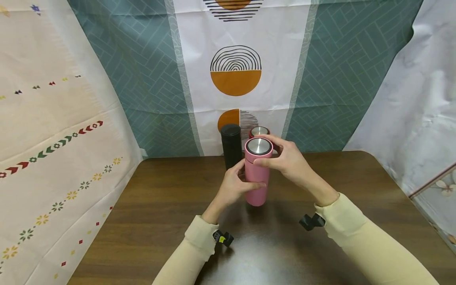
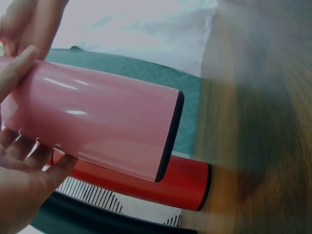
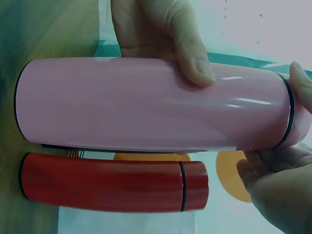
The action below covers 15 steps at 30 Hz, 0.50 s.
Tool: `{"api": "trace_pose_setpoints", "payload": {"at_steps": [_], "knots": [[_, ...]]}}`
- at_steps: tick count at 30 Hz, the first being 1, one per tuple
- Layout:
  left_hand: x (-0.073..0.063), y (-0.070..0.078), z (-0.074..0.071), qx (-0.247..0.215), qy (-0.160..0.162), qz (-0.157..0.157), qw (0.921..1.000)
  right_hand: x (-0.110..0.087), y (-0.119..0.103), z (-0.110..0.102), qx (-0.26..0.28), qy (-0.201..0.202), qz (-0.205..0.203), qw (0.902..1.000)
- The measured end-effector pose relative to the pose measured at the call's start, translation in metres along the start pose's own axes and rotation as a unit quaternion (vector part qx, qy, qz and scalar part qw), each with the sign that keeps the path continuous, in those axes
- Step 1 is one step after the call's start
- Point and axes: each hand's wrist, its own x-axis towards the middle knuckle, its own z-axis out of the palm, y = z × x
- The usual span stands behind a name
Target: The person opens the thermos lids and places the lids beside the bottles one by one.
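At the far middle of one counter, three in all: one pink bottle, upright in front; one black bottle behind and left; one red bottle close behind. Two hands, left hand and right hand, hold the pink bottle, parted only to its girth: the left curls thumb and fingers round it lower down, the right round its top

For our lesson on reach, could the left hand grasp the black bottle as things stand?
Probably not: the left hand grips the pink bottle, though the black bottle stands just beyond that hand.
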Motion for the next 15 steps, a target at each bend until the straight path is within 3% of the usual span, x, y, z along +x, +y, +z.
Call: {"api": "trace_pose_setpoints", "payload": {"at_steps": [11,15], "knots": [[0.000,0.002,-0.006,-0.001,-0.038,-0.011,0.9992,0.003,0.001,-0.014,0.043,-0.077,0.010,0.9961],[0.000,0.003,-0.007,0.001,-0.038,-0.005,0.9993,0.005,0.001,-0.015,0.058,-0.094,0.014,0.9937]]}}
